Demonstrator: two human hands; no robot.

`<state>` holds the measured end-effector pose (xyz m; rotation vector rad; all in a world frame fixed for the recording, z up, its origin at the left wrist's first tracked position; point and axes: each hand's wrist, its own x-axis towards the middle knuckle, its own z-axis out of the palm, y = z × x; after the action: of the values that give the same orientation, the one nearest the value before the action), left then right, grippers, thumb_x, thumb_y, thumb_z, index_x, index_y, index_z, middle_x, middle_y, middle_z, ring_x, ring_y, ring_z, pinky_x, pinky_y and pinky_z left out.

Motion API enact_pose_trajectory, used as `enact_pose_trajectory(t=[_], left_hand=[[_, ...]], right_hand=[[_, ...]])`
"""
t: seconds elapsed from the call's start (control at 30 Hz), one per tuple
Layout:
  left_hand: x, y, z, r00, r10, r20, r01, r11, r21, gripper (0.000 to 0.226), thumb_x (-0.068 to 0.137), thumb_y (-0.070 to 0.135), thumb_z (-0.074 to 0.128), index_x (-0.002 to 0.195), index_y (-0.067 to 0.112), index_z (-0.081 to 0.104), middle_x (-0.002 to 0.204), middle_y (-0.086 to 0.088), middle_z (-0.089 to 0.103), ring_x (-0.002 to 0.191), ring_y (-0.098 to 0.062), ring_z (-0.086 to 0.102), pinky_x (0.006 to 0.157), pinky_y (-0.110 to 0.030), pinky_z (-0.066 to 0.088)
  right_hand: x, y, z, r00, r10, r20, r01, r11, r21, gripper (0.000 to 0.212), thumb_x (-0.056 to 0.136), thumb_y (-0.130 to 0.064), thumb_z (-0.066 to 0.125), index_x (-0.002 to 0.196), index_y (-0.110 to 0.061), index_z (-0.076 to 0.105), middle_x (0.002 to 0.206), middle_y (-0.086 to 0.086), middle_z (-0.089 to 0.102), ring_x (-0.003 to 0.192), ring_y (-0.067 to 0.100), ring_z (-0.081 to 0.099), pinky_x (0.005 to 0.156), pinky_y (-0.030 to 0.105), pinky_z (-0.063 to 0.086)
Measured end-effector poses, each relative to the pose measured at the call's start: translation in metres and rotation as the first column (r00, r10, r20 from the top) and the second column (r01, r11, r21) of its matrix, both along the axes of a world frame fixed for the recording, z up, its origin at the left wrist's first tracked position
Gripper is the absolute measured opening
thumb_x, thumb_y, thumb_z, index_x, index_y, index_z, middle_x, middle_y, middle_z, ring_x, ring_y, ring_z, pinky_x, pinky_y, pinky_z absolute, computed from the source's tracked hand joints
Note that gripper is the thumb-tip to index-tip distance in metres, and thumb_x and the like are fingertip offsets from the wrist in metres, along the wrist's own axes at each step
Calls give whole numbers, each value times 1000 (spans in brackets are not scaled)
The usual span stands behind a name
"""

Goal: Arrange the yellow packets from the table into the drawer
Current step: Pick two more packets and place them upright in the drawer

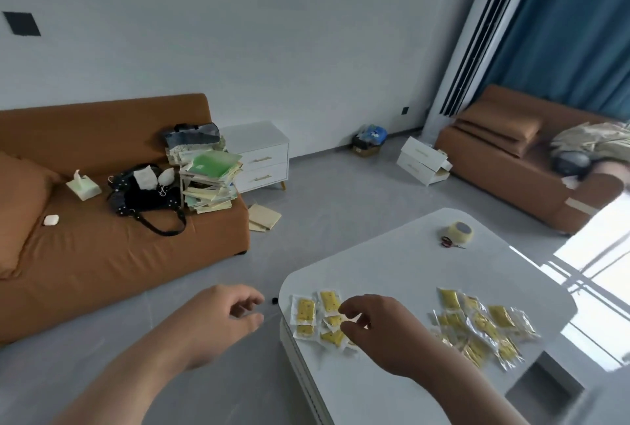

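Yellow packets [318,317] on white table [392,261], right hand [378,329] curled over them (grip unclear), left hand [225,317] loosely open — empty.

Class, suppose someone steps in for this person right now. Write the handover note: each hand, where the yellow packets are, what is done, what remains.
Left hand: empty, fingers loosely curled, held off the table's near-left edge above the floor.
Right hand: over the near group of yellow packets, fingers curled toward them; whether a packet is already pinched cannot be told.
A second, larger pile of packets lies further right on the white table.
Done: no packet visibly stored; all seen are on the table.
Left: gather both groups and arrange them in the drawer. The white drawer unit by the sofa shows its drawers closed.
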<state>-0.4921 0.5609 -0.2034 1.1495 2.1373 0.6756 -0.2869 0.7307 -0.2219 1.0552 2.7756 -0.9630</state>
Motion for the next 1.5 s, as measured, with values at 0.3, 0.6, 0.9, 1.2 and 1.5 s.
enact_pose_trajectory(t=[0.3,0.6,0.9,1.2,1.5], left_hand=[[-41,81,-21,989,-146,28,147,986,-78,18,88,36,63,85,51,54,104,19,63,97,4,59,91,-27,50],[-96,220,-58,965,-257,48,261,944,-201,18,89,35,63,103,43,55,107,21,61,98,8,57,91,-19,46],[-142,316,-157,950,-290,114,311,902,-299,26,91,30,60,116,28,63,110,14,64,98,2,58,75,-9,40],[-150,355,-293,956,-197,218,271,878,-396,19,91,31,60,108,24,66,107,9,66,101,-9,60,86,-25,44],[-140,368,-469,878,400,262,-174,777,-605,30,81,32,72,95,12,54,86,2,54,86,-24,55,88,-39,51]], right_hand=[[-19,44,-17,993,-102,59,104,994,-32,32,93,-36,53,123,-31,61,119,-14,62,101,4,59,87,20,45],[-58,147,-65,961,-271,56,277,948,-155,33,94,-34,53,126,-30,60,117,-16,60,101,2,57,80,14,38],[-94,236,-147,898,-405,171,438,858,-268,31,94,-30,55,123,-25,63,102,-16,60,95,6,60,85,21,45],[-113,266,-286,832,-497,246,554,758,-345,28,90,-27,60,116,-20,66,101,-11,64,98,13,64,89,30,51],[-131,277,-434,813,-515,270,582,712,-394,27,86,-25,68,113,-22,68,103,-10,67,93,6,64,86,28,52]])
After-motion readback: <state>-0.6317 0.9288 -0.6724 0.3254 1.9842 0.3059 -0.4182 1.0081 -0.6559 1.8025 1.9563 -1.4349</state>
